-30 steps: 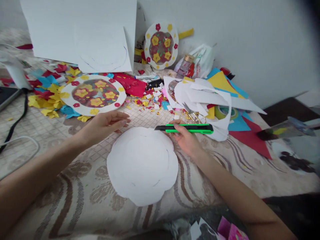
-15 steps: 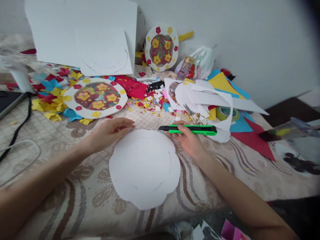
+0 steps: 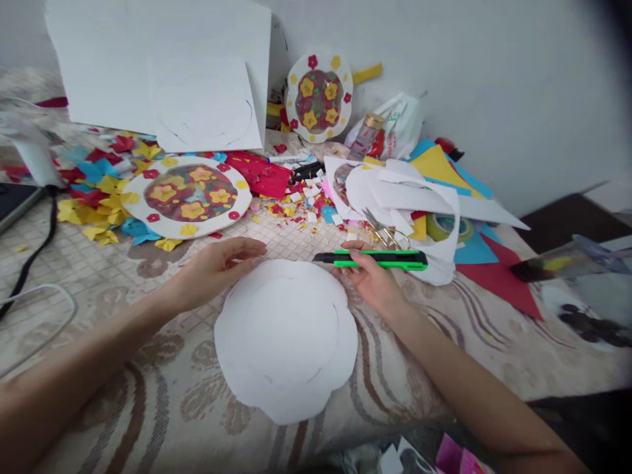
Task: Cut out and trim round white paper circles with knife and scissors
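Note:
A white scalloped paper shape [image 3: 286, 336] lies flat on the patterned tablecloth, with faint curved pencil or pen lines on it. My left hand [image 3: 227, 263] rests at its upper left edge, fingers stretched out and thumb by the rim, holding nothing. In my right hand [image 3: 368, 280], at the upper right edge, is a green and black utility knife [image 3: 380, 259]. Its blade end points left, above the paper's top edge. Behind the knife lie gold-handled scissors [image 3: 388, 234].
Flower-decorated discs lie [image 3: 190, 227] and lean [image 3: 320, 128] behind. Around them are folded paper pieces [image 3: 106, 204], small scraps [image 3: 291, 207], white paper offcuts [image 3: 434, 194] and coloured sheets [image 3: 498, 280]. A large white board [image 3: 158, 59] stands at the back, a jar [image 3: 366, 135] beside a plastic bag [image 3: 402, 125].
The view has tilted slightly, so the paper sits a little lower in the picture. Both hands and the knife keep their places around the paper.

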Tool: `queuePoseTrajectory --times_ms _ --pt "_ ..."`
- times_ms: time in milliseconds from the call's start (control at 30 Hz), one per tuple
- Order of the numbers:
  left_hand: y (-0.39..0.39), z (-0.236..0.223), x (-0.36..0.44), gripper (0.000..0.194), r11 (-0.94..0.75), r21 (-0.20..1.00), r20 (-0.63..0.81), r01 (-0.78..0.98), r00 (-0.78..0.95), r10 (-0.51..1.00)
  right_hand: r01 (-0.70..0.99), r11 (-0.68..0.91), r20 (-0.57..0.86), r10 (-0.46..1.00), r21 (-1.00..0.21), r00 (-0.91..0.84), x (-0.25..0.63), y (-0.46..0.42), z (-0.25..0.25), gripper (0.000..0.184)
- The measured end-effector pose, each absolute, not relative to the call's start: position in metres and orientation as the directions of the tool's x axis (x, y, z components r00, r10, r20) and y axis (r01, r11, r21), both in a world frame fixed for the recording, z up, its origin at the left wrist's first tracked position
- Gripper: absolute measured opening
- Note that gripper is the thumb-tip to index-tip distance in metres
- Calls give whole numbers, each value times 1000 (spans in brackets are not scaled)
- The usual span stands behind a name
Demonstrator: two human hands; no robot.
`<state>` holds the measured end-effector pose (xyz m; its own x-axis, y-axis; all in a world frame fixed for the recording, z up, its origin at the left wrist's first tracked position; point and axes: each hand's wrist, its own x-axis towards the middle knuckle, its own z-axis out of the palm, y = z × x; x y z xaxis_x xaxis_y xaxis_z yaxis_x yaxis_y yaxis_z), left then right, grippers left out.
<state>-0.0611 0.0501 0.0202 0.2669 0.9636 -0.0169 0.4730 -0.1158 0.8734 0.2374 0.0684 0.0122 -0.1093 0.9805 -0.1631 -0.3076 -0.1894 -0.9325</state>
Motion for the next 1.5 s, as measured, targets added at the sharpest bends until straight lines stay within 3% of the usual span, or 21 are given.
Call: queuePoseTrajectory --times_ms 233,467,933,1133,1300,1500 --pt "50 17 -61 47 -119 872 -20 474 278 960 -295 -191 -168 981 -936 -101 237 68 14 20" --pt "44 24 -55 44 -272 798 61 537 378 924 -253 -180 -157 982 -951 -110 239 68 13 22" --pt "36 30 -48 41 -255 740 33 623 345 938 -206 -177 -156 981 -962 -118 239 67 14 21" --pt "38 31 -49 40 -242 750 70 615 290 954 -205 -181 -159 980 -962 -119 239 69 13 22" --pt "47 28 -58 31 -221 754 168 619 143 975 -224 -185 -162 980 -957 -118 239 69 13 23" --pt "54 21 -70 25 -132 844 103 519 86 991 -222 -190 -163 978 -956 -133 239 68 13 20"
